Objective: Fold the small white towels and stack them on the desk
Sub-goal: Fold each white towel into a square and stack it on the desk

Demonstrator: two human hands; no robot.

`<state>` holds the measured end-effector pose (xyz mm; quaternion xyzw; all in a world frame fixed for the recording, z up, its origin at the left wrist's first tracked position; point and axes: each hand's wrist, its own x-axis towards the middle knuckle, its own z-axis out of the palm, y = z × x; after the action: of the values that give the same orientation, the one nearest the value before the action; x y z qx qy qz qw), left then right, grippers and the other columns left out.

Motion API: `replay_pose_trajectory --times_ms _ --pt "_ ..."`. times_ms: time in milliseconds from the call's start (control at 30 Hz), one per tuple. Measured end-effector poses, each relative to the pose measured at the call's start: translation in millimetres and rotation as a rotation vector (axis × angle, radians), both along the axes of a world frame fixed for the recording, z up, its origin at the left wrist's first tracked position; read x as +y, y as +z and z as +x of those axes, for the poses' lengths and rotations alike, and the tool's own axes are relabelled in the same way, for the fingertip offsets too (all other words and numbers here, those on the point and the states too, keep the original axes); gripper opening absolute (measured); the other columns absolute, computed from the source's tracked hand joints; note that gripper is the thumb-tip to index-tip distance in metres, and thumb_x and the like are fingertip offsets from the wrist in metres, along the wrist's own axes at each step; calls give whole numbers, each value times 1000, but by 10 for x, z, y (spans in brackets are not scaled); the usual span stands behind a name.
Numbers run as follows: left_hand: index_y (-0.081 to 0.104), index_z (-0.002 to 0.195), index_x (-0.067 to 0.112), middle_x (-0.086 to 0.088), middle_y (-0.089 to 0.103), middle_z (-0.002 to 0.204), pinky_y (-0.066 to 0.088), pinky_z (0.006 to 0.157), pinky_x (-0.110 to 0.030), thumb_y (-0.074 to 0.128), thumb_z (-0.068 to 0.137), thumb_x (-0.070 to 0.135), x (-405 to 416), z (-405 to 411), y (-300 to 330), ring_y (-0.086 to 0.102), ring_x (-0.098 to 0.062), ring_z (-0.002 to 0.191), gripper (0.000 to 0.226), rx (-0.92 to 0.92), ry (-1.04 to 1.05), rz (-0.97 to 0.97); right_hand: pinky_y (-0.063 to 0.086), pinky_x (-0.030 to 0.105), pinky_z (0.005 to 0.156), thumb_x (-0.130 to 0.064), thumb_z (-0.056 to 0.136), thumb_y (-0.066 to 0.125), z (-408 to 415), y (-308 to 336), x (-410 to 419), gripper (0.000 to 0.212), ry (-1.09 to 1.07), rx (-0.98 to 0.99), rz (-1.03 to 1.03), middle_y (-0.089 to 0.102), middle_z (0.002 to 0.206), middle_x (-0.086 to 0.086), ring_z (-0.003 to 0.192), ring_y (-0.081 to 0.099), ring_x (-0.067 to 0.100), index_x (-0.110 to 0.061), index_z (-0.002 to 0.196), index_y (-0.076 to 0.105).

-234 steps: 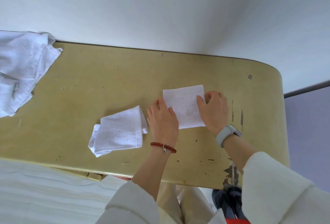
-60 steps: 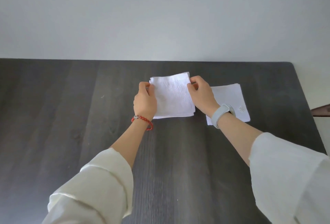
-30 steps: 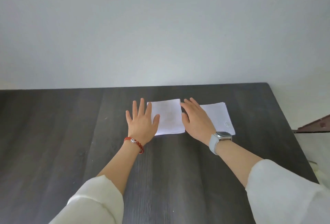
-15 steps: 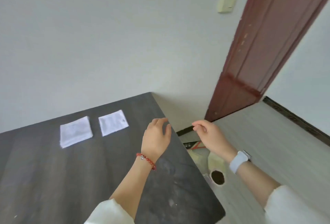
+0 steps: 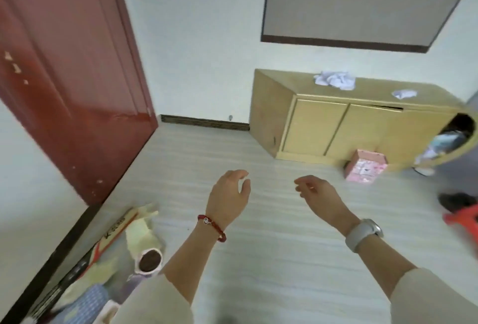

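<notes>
Our left hand (image 5: 229, 195) and right hand (image 5: 319, 194) hang over the floor, fingers (image 5: 243, 184) loosely curled, holding nothing. The crumpled white towels (image 5: 335, 80) lie well apart from them, near the back edge of the yellow cabinet's surface (image 5: 372, 89).

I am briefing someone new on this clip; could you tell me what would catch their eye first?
Two empty hands, left hand and right hand, hang loosely curled over the pale floor. A dark red door fills the left side. Crumpled white towels lie on a yellow cabinet at the right.
</notes>
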<state>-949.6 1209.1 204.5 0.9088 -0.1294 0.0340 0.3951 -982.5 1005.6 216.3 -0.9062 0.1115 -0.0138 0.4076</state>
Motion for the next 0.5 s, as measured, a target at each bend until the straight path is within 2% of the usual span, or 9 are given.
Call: replay_pose_trajectory --times_ms 133,333,500 --pt "56 121 10 -5 59 119 38 90 -21 46 94 20 -997 697 -33 54 -17 109 30 -6 -169 29 49 34 84 -11 92 46 347 -131 -921 22 -179 12 31 66 100 9 92 63 27 -11 105 64" --pt "55 121 12 -3 59 119 44 88 -25 45 94 20 -2398 1891 -38 58 -15 103 29 24 -369 -24 41 14 56 -11 93 43 1279 -109 -2160 21 -321 58 59 63 90 -2 83 60 17 -19 100 61" --pt "56 118 13 -2 59 118 46 84 -26 45 95 20 -3573 2828 2 58 -15 103 27 42 -464 -20 42 13 61 -11 93 42 1936 63 -3158 22 -449 50 75 64 87 -1 78 61 15 -16 100 63"
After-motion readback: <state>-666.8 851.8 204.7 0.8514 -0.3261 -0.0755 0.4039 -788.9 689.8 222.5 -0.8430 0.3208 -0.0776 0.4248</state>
